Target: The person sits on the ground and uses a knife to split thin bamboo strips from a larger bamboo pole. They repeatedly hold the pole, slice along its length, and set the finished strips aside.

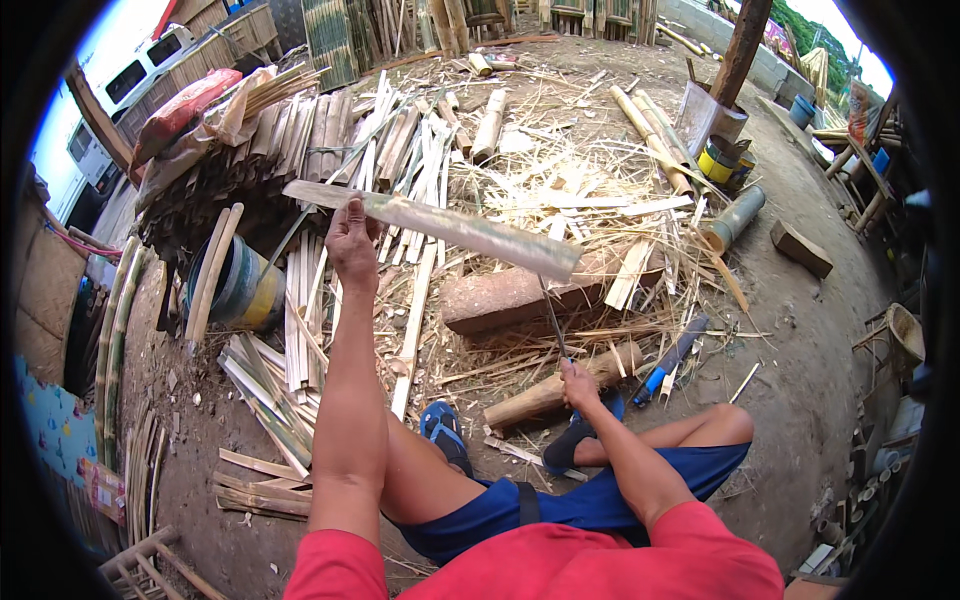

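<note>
My left hand [352,240] is raised and closed around a long, flat bamboo slat [470,226] near its left part. The slat slopes down to the right, above a thick wooden block [520,297]. In my right hand [580,385], low in front of me, is a long thin-bladed knife [553,318], pointing up and away. Its tip comes close to the slat's right end; whether they touch I cannot tell. A short round log [560,385] lies on the ground beside my right hand.
A blue-handled tool [672,358] lies right of the log. Split bamboo strips [410,310] and pale shavings [560,165] litter the ground. On the left stands a bucket [245,285] with bamboo pieces leaning on it. Cut bamboo tubes [735,218] and a wooden post [740,55] are at the right.
</note>
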Demonstrator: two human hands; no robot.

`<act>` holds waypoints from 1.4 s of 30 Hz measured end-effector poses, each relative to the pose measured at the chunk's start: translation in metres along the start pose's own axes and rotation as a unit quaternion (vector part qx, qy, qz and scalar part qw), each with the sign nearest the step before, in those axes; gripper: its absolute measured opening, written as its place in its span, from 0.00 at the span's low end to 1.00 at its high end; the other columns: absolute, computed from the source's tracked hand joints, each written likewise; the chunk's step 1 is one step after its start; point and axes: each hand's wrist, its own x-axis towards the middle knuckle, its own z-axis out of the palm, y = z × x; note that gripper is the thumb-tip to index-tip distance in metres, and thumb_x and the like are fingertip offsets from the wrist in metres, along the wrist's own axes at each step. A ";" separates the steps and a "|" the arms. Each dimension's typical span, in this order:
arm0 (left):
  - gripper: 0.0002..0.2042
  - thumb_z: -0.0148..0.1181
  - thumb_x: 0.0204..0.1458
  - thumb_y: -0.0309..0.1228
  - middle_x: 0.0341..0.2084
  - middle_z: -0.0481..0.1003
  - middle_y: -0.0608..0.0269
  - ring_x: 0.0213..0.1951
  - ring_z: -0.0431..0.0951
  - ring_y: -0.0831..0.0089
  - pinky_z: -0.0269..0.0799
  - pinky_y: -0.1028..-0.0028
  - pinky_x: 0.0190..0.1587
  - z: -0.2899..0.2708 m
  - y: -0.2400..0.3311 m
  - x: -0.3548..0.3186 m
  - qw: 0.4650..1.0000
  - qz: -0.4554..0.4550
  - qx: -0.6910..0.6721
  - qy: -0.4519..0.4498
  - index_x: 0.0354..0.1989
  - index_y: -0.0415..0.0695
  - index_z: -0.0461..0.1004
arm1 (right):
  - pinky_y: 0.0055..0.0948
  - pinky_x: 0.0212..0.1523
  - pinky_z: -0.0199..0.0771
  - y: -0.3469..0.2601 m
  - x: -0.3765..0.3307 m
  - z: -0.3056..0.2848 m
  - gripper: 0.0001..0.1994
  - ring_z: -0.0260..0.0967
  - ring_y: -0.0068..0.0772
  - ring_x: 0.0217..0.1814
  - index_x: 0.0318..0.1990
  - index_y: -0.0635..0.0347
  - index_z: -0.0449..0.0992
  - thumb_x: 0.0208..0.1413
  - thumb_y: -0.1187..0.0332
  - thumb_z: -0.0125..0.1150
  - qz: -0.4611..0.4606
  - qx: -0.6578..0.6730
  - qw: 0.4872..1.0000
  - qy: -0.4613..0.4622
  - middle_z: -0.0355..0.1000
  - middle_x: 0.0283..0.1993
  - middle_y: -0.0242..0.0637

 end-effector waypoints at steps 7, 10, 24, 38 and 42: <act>0.10 0.70 0.52 0.32 0.34 0.78 0.61 0.31 0.78 0.71 0.73 0.71 0.34 0.021 0.008 -0.039 0.898 0.258 0.316 -0.168 0.38 0.40 0.80 | 0.29 0.13 0.66 -0.028 -0.028 0.004 0.23 0.63 0.26 0.13 0.36 0.59 0.67 0.66 0.45 0.49 0.019 0.035 0.999 -0.017 0.64 0.18 0.33; 0.09 0.70 0.52 0.31 0.31 0.74 0.62 0.31 0.77 0.70 0.74 0.73 0.37 0.035 -0.021 -0.049 0.946 0.153 0.270 -0.091 0.37 0.40 0.80 | 0.37 0.19 0.71 -0.030 -0.031 0.010 0.20 0.70 0.37 0.17 0.40 0.61 0.67 0.63 0.50 0.55 -0.017 -0.025 0.999 0.016 0.69 0.21 0.41; 0.21 0.52 0.63 0.31 0.41 0.75 0.58 0.40 0.77 0.70 0.75 0.67 0.49 0.049 0.068 -0.038 0.983 0.137 -0.113 0.036 0.62 0.38 0.62 | 0.52 0.40 0.70 -0.136 -0.073 0.032 0.18 0.73 0.66 0.39 0.59 0.57 0.61 0.65 0.63 0.51 -0.215 -0.143 0.966 -0.031 0.73 0.35 0.59; 0.10 0.47 0.69 0.35 0.23 0.61 0.71 0.26 0.61 0.81 0.62 0.78 0.33 0.042 0.071 -0.059 0.982 0.164 -0.072 0.065 0.47 0.40 0.64 | 0.60 0.38 0.70 -0.238 -0.092 0.090 0.17 0.72 0.71 0.38 0.56 0.61 0.61 0.63 0.66 0.51 -0.238 -0.111 0.962 -0.079 0.73 0.32 0.65; 0.12 0.48 0.69 0.38 0.22 0.60 0.71 0.25 0.60 0.81 0.62 0.77 0.32 0.043 0.069 -0.064 0.980 0.185 -0.033 0.064 0.44 0.40 0.64 | 0.60 0.40 0.71 -0.187 -0.065 0.106 0.17 0.73 0.69 0.38 0.55 0.60 0.62 0.63 0.64 0.53 -0.470 -0.098 0.877 -0.006 0.75 0.39 0.62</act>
